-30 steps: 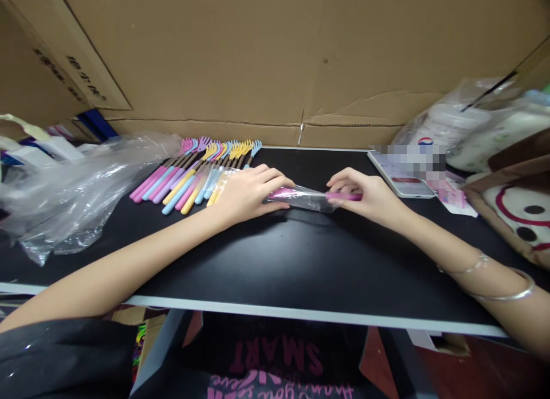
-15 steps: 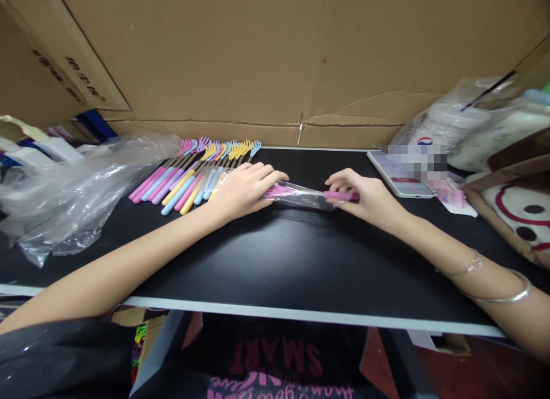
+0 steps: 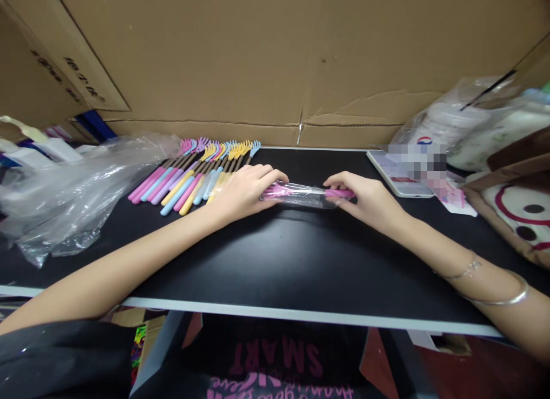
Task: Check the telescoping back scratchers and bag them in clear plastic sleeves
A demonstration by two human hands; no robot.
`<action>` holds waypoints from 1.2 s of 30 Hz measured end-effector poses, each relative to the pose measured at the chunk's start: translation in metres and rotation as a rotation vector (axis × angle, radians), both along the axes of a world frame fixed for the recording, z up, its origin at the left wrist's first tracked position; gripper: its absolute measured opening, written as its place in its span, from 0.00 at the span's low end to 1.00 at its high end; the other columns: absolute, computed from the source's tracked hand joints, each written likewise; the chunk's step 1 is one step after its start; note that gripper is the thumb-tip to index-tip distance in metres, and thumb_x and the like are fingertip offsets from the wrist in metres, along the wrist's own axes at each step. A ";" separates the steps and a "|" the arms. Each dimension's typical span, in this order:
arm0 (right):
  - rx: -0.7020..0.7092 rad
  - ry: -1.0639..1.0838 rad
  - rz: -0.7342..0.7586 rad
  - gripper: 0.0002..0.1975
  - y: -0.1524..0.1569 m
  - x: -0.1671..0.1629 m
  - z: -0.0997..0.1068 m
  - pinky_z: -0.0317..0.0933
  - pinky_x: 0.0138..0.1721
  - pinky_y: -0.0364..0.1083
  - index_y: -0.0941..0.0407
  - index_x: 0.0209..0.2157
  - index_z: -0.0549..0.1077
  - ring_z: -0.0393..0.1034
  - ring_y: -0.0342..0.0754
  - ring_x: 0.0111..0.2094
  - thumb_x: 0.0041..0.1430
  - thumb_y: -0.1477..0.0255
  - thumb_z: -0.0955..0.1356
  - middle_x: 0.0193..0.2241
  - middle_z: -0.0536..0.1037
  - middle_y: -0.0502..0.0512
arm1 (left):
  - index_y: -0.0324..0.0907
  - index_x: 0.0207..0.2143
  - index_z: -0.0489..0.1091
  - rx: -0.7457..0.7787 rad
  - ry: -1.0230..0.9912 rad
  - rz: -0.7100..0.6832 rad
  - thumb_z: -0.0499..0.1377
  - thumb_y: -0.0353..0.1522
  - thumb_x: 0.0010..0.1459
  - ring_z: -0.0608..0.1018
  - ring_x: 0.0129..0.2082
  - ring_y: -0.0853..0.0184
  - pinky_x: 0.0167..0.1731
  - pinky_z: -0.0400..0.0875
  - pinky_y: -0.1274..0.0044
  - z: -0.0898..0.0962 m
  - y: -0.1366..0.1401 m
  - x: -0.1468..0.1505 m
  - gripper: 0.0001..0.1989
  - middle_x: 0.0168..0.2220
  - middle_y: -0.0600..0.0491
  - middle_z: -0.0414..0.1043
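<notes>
A pink back scratcher (image 3: 301, 191) with a metal shaft lies level above the table, mostly inside a clear plastic sleeve (image 3: 310, 202). My left hand (image 3: 247, 191) is closed on its claw end through the sleeve. At the other end, my right hand (image 3: 358, 195) pinches the pink handle near the sleeve's edge. Left of my left hand, several back scratchers (image 3: 180, 184) lie in a slanted row, with pink, blue, purple and yellow handles. Some of that row is hidden behind my left hand.
A crumpled clear plastic bag (image 3: 81, 181) lies on the left of the black table (image 3: 275, 261). Toward the right are a phone (image 3: 399, 178), a pink-and-white card (image 3: 458, 201), a bagged cup (image 3: 451, 124) and a brown bag (image 3: 485, 198). Cardboard (image 3: 258, 55) walls the back.
The scratcher has shifted slightly left, deeper into the sleeve, and its metal shaft now shows more clearly. My right fingers have moved a little along with it; my left hand has hardly moved.
</notes>
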State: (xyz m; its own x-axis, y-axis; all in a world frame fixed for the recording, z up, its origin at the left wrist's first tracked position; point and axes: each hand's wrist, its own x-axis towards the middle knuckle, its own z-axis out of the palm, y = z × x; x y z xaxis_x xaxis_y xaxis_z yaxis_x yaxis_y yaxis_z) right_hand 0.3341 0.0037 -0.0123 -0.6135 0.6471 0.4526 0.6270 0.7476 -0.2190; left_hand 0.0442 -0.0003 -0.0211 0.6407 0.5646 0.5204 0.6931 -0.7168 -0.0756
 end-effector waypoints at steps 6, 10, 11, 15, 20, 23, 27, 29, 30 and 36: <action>-0.083 -0.022 0.000 0.11 0.005 0.004 -0.001 0.61 0.31 0.43 0.54 0.44 0.69 0.70 0.45 0.28 0.61 0.65 0.66 0.30 0.75 0.52 | 0.42 0.46 0.68 0.036 0.011 -0.013 0.57 0.34 0.63 0.76 0.40 0.65 0.38 0.64 0.75 0.000 0.002 -0.001 0.10 0.42 0.52 0.74; -0.239 -0.091 0.013 0.15 0.016 0.016 0.005 0.60 0.30 0.43 0.54 0.43 0.69 0.69 0.45 0.27 0.59 0.60 0.67 0.27 0.75 0.51 | 0.42 0.46 0.69 0.060 0.047 -0.005 0.56 0.35 0.64 0.76 0.39 0.64 0.38 0.64 0.74 0.002 0.004 -0.004 0.10 0.41 0.52 0.75; -0.281 -0.114 0.019 0.15 0.019 0.020 0.007 0.60 0.30 0.43 0.54 0.42 0.70 0.69 0.45 0.26 0.59 0.60 0.68 0.26 0.75 0.51 | 0.42 0.46 0.69 0.058 0.055 0.004 0.55 0.35 0.64 0.76 0.39 0.64 0.38 0.64 0.74 0.003 0.005 -0.005 0.10 0.41 0.52 0.75; -0.408 -0.160 0.058 0.17 0.027 0.032 0.012 0.58 0.29 0.43 0.55 0.39 0.71 0.66 0.44 0.25 0.58 0.55 0.67 0.26 0.75 0.51 | 0.42 0.46 0.70 0.064 0.058 0.045 0.55 0.37 0.64 0.76 0.39 0.63 0.39 0.64 0.74 0.003 0.007 -0.007 0.11 0.42 0.52 0.75; -0.447 -0.072 0.076 0.18 0.028 0.030 0.011 0.55 0.28 0.43 0.55 0.39 0.72 0.62 0.42 0.24 0.59 0.54 0.66 0.25 0.72 0.49 | 0.42 0.45 0.70 0.084 0.053 0.035 0.56 0.36 0.64 0.76 0.40 0.63 0.39 0.64 0.73 0.003 0.008 -0.008 0.10 0.42 0.52 0.75; -0.470 0.007 0.064 0.17 0.023 0.022 0.010 0.55 0.28 0.43 0.55 0.40 0.72 0.63 0.42 0.23 0.60 0.56 0.66 0.23 0.72 0.48 | 0.42 0.46 0.69 0.092 0.051 0.005 0.56 0.35 0.63 0.75 0.41 0.63 0.39 0.64 0.73 0.002 0.007 -0.007 0.11 0.42 0.51 0.75; -0.473 0.083 0.043 0.14 0.013 0.009 0.010 0.54 0.27 0.43 0.56 0.38 0.72 0.62 0.41 0.22 0.60 0.59 0.66 0.21 0.70 0.47 | 0.41 0.47 0.68 0.091 0.054 -0.037 0.56 0.36 0.63 0.73 0.42 0.62 0.39 0.64 0.72 0.003 0.003 -0.004 0.11 0.42 0.50 0.74; -0.442 0.113 0.036 0.13 0.008 0.004 0.008 0.53 0.26 0.43 0.56 0.37 0.72 0.59 0.41 0.21 0.59 0.60 0.66 0.19 0.69 0.46 | 0.41 0.47 0.68 0.097 0.055 -0.044 0.56 0.35 0.63 0.72 0.42 0.61 0.39 0.63 0.72 0.003 0.001 -0.001 0.11 0.42 0.50 0.74; -0.434 0.127 0.034 0.13 0.007 0.001 0.007 0.52 0.26 0.43 0.56 0.36 0.72 0.58 0.40 0.21 0.58 0.60 0.67 0.19 0.68 0.45 | 0.41 0.47 0.68 0.102 0.053 -0.044 0.56 0.35 0.63 0.72 0.42 0.61 0.39 0.63 0.72 0.003 0.000 0.000 0.11 0.42 0.49 0.74; -0.555 0.252 -0.047 0.16 0.001 -0.006 0.000 0.55 0.27 0.43 0.56 0.34 0.71 0.63 0.42 0.23 0.55 0.56 0.69 0.22 0.73 0.49 | 0.40 0.48 0.68 0.092 0.035 -0.010 0.54 0.37 0.65 0.71 0.42 0.60 0.40 0.63 0.71 0.003 -0.008 0.006 0.13 0.44 0.48 0.74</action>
